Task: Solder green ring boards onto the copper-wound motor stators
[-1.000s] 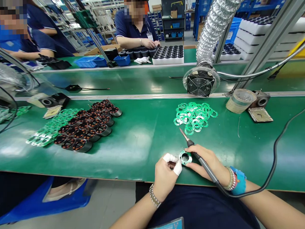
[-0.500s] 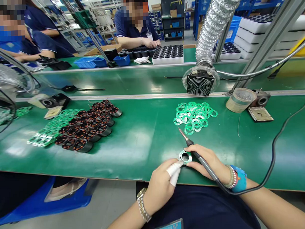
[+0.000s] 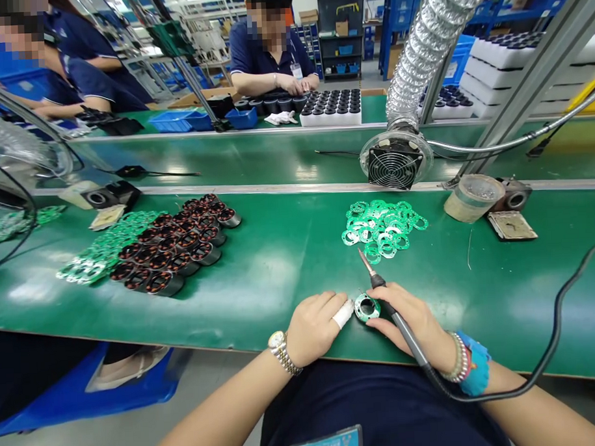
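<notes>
A round part topped by a green-and-white ring-shaped circuit board sits near the table's front edge, between my hands. My right hand grips a soldering iron, its bare tip pointing up and away from the part. The thumb and a finger of that same hand reach around the part's right side. Palm down at the part's left, my left hand has its fingers stretched forward. One finger wears a white wrap, and its tip is at the ring's edge. My left thumb is hidden.
Loose green ring boards lie ahead in a pile. Copper-wound motor stators stand in rows at left beside more green boards. A fan, a tub and a sponge tray are behind. A co-worker sits opposite.
My left hand has turned palm down and its fingers have straightened beside the part, away from their earlier pinch on its near edge. The right hand still holds the iron.
</notes>
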Demonstrator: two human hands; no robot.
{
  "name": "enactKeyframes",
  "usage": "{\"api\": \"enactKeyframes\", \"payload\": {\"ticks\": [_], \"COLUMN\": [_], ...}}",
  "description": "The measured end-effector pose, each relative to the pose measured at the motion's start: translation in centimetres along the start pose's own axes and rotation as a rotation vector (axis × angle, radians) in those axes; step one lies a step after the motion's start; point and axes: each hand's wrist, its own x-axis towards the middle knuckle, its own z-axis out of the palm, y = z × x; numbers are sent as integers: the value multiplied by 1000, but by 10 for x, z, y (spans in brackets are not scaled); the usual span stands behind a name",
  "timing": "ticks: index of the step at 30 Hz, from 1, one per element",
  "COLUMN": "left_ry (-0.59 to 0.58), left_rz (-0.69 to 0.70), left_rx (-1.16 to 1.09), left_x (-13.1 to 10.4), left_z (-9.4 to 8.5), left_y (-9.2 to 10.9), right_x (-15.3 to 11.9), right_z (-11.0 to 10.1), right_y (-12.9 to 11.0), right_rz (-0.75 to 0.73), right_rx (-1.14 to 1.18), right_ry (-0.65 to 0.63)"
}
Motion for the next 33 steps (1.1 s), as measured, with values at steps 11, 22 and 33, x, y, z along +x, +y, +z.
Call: {"api": "enactKeyframes", "payload": {"ticks": [11, 22, 33], "left_ry": [-457, -222, -194], "left_rz": [-829, -925, -859], "left_rx": [-1042, -1267, -1163], "left_x": [27, 7, 16], "left_z": [-5, 1, 8], "left_y": [2, -4, 2], "right_x": [2, 2, 2], "right_z": [-5, -6, -5], "right_y": [4, 5, 4], "right_rz": [-36, -39, -32], "right_rx": [11, 11, 4], "right_ry": [-38, -33, -29]}}
